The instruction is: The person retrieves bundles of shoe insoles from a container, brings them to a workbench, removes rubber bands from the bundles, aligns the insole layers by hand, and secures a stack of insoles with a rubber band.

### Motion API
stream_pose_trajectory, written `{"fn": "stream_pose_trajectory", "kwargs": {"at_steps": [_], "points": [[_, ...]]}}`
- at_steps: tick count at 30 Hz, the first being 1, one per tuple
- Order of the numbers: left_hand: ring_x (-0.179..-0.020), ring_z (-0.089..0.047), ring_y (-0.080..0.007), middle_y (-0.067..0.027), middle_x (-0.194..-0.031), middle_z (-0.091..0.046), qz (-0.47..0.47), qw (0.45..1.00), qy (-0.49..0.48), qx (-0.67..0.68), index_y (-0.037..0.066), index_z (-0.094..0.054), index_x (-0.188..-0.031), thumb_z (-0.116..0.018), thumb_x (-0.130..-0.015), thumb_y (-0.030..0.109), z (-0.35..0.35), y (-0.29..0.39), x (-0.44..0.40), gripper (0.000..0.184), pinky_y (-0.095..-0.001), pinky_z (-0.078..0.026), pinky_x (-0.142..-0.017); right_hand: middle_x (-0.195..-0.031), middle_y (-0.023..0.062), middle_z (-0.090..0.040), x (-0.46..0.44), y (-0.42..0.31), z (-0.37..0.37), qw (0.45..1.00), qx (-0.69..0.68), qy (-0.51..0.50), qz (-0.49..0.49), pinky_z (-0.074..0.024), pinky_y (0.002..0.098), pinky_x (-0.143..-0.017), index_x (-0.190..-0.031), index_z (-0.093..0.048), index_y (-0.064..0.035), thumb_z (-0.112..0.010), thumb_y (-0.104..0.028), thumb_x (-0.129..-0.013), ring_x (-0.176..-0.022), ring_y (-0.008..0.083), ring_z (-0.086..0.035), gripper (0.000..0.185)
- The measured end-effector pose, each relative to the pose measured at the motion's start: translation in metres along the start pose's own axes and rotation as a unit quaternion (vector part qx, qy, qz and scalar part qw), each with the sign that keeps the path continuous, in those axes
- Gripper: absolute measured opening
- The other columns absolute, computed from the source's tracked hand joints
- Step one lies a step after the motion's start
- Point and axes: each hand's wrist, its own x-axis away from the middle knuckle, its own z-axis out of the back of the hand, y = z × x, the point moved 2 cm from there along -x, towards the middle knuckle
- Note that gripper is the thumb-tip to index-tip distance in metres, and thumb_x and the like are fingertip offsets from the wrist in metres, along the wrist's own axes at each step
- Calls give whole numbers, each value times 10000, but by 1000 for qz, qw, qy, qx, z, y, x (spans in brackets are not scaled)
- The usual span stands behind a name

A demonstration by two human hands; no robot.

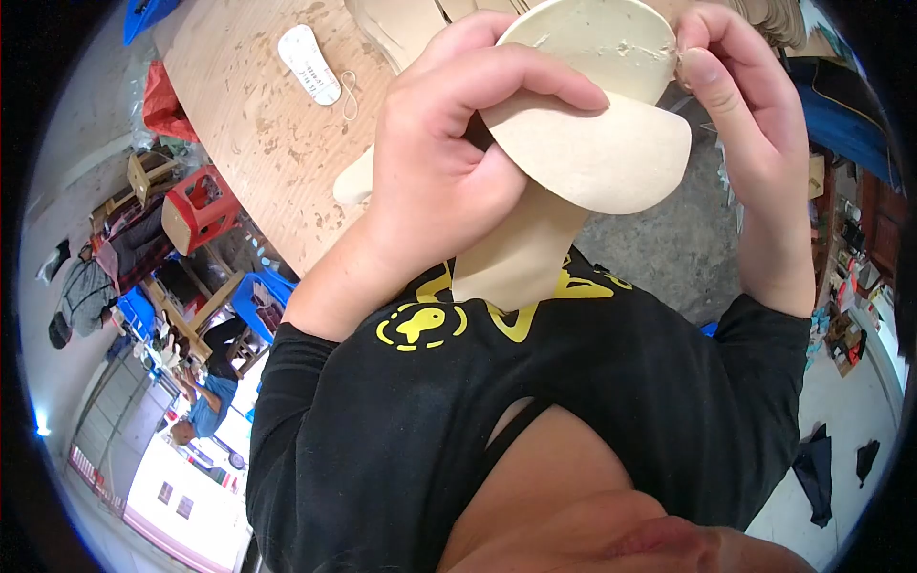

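My left hand is closed around a beige sole-shaped sheet, thumb below and index finger lying across its top. Behind that sheet is a cream, rounded piece with a raised rim and rough flecks on its surface. My right hand is at this piece's right edge, thumb and index finger pinched together. What sits between those fingertips is too small to make out. Another smooth beige piece hangs under my left hand, against the black shirt. Part of the pieces is hidden by my left hand.
On the stained wooden table lies a white sole-shaped tag with writing and a loop of string. Beige sheets lie at the far edge. A red stool and blue chairs stand left; a person is farther off.
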Motion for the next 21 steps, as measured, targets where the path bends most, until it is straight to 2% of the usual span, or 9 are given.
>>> {"fn": "stream_pose_trajectory", "kwargs": {"at_steps": [2, 5, 8, 11, 14, 16, 18, 19, 21], "points": [[-909, -610, -171, -69, -962, -636, -1, 1000, 17, 0, 26, -708, -921, -698, -731, -31, -2, 2, 0, 198, -263, -451, -814, -847, 94, -623, 1, 13, 5, 992, 22, 26, 124, -484, 281, -725, -970, -588, 37, -640, 17, -863, -823, 178, -595, 121], [-914, -609, -171, -69, -962, -636, 48, 998, -13, -29, 27, -709, -922, -699, -730, -30, 3, 11, -5, 201, -263, -451, -814, -863, 99, -626, -4, 0, 2, 940, 209, 21, 269, -479, 267, -713, -948, -598, 49, -651, 25, -855, -809, 176, -594, 110], [-918, -609, -171, -69, -963, -636, 41, 998, -18, -36, 28, -709, -924, -702, -726, -28, 4, 10, -6, 206, -264, -452, -812, -880, 91, -627, -7, -10, -5, 878, 325, 30, 350, -479, 259, -707, -932, -611, 49, -652, 47, -847, -790, 165, -586, 94], [-918, -609, -172, -69, -961, -636, 10, 1000, -5, -22, 24, -709, -930, -698, -724, -29, 1, 6, -7, 213, -265, -454, -809, -883, 100, -638, -2, -11, -12, 884, 352, 67, 301, -483, 255, -685, -896, -627, 47, -666, 82, -817, -763, 176, -593, 94], [-922, -611, -172, -75, -967, -635, 14, 1000, -5, -7, 19, -702, -961, -676, -742, -35, -4, 18, -14, 227, -264, -457, -809, -924, 79, -600, -5, -8, -11, 868, 403, 42, 288, -462, 261, -743, -986, -596, 42, -619, 4, -886, -818, 160, -558, 109], [-945, -612, -195, -95, -990, -634, 10, 1000, -25, -7, 19, -691, -995, -674, -754, -42, -1, 14, -14, 249, -279, -462, -822, -930, 20, -585, -14, -18, -3, 886, 401, -39, 231, -454, 281, -721, -985, -538, -28, -640, -45, -872, -831, 108, -536, 153], [-976, -611, -228, -123, -1022, -631, 2, 998, -54, -10, 20, -678, -1034, -677, -765, -49, 6, 1, -13, 278, -301, -468, -841, -950, 11, -561, -13, -11, 5, 961, 217, -80, 148, -437, 282, -750, -1025, -515, -29, -610, -86, -897, -855, 99, -516, 169], [-992, -611, -244, -137, -1038, -630, -3, 998, -69, -13, 21, -672, -1053, -679, -771, -53, 9, -4, -14, 292, -312, -471, -851, -967, 32, -544, -8, 8, 14, 992, 27, -77, 92, -423, 273, -790, -1065, -521, 4, -571, -103, -930, -873, 116, -507, 180], [-973, -612, -222, -123, -1026, -632, 20, 998, -64, -16, 19, -674, -1049, -662, -777, -50, 9, -7, -15, 281, -296, -468, -842, -1005, 32, -457, -8, 46, 51, 944, -302, -129, 13, -352, 264, -890, -1154, -466, 31, -447, -201, -997, -947, 123, -450, 281]]}}
